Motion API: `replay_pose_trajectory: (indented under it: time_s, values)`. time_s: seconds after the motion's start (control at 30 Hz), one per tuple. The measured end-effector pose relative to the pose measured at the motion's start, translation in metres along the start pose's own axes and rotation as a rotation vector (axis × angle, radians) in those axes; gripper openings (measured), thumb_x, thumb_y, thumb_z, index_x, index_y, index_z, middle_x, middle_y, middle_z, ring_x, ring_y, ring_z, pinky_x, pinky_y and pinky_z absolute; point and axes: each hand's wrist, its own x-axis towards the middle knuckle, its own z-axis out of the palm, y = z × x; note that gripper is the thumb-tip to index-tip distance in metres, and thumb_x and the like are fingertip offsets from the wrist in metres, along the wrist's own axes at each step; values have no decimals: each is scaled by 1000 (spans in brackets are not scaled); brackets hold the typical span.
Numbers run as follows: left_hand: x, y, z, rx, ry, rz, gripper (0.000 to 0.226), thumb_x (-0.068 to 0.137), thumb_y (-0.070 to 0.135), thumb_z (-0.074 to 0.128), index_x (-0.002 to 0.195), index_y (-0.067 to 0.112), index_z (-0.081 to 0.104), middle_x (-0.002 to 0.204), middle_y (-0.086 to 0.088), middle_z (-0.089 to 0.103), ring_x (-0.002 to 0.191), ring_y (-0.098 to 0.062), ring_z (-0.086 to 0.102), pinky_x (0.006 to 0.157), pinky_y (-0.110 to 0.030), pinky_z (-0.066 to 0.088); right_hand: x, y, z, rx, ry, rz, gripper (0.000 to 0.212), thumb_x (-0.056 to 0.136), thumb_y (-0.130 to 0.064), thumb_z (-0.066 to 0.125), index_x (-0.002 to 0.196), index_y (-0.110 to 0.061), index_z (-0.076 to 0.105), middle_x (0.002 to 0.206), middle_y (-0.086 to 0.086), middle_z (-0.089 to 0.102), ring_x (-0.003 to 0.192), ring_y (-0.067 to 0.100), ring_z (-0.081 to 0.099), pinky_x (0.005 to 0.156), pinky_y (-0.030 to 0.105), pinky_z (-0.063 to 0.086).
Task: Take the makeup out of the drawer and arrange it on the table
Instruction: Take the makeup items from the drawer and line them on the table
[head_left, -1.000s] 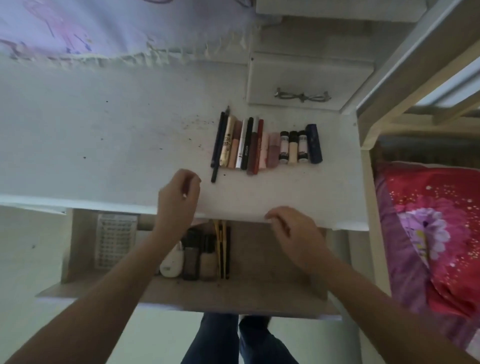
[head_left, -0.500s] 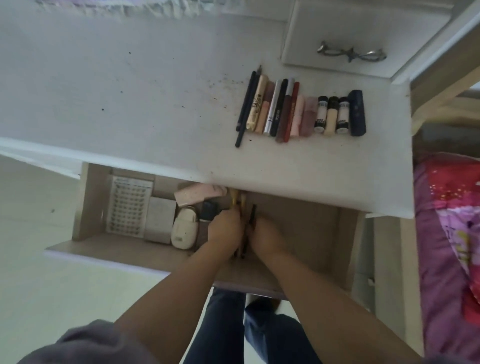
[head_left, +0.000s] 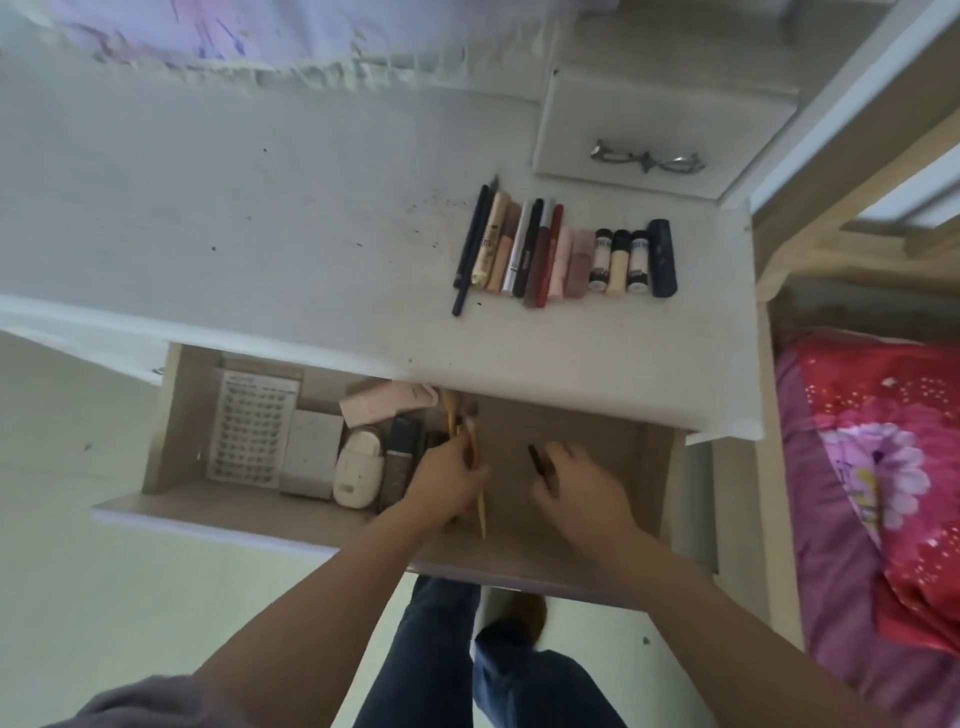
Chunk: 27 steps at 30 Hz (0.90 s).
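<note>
Wooden open drawer (head_left: 182, 415): yellow slim brushes (head_left: 480, 499) are pinched by left hand (head_left: 449, 480) fingers, a black stick (head_left: 537, 460) by right hand (head_left: 579, 486); boxes (head_left: 311, 447) are left inside, many tubes (head_left: 561, 254) already lined beyond it on the counter (head_left: 260, 234).

White table (head_left: 260, 218) w/ row of makeup (head_left: 566, 254) lying side by side near right end, dark specks scattered

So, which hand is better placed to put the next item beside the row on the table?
Probably the right hand: it already pinches a dark pencil and sits nearer the row of makeup. The left hand holds yellow-handled brushes farther left.
</note>
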Motion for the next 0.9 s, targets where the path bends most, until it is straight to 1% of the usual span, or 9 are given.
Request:
replay_pose_trajectory:
  time_s: [0.1,0.2,0.33,0.4,0.5,0.57,0.73,0.83,0.9]
  values:
    - [-35,-12,-22,-67,-8,64,6,87,23,58,88,27,53,79,9,62,64,3,59,56,-11,45,-15,-21,-26,83,110,-150,14,86,-29,57,98,-22,51,85,-7,54,68,15,55,59,30,45]
    - [-59,-9,-53,-43,104,179,5,88,22,57,85,23,53,71,8,62,65,-2,60,60,-20,49,-6,-50,-60,216,196,-230,11,89,-26,58,96,-26,51,78,-16,51,63,3,49,55,14,37]
    - [-41,35,-137,-151,200,305,19,91,21,53,77,33,49,60,16,60,55,6,58,46,-9,42,53,-93,-105,448,306,-164,15,93,-22,57,107,-20,52,78,-16,53,69,-1,54,60,6,43]
    - [-6,62,-181,-70,193,311,19,92,24,49,76,32,47,61,14,56,53,1,56,44,-10,38,94,-113,-121,480,336,-94,26,93,-22,56,118,-14,51,78,-13,51,67,-1,51,62,5,41]
    - [60,92,-228,113,116,218,20,93,26,44,74,21,49,66,2,54,55,-11,50,48,-21,37,155,-143,-127,390,357,-21,35,94,-24,53,127,-14,46,79,-7,55,74,9,57,69,22,48]
    - [95,109,-239,198,30,166,24,93,24,45,71,14,49,67,-5,53,54,-17,48,47,-24,37,186,-157,-121,169,386,33,36,93,-27,51,126,-15,43,91,0,61,87,21,60,68,34,47]
    - [136,134,-229,453,-56,232,45,96,34,40,59,9,47,59,-8,52,52,-21,49,53,-27,42,207,-162,-108,-296,433,120,34,93,-20,49,125,-11,43,108,10,61,97,29,60,58,32,34]
    - [138,135,-225,563,-72,278,49,99,33,34,59,7,46,60,-8,51,54,-21,49,60,-28,39,193,-159,-113,-291,451,102,29,96,-21,44,124,-13,45,115,6,58,100,24,59,61,33,43]
    - [132,131,-227,585,-78,304,42,99,32,36,70,5,50,66,-8,52,60,-22,50,62,-28,40,171,-154,-119,-219,499,44,25,98,-24,41,119,-15,51,110,2,60,92,20,61,63,32,49]
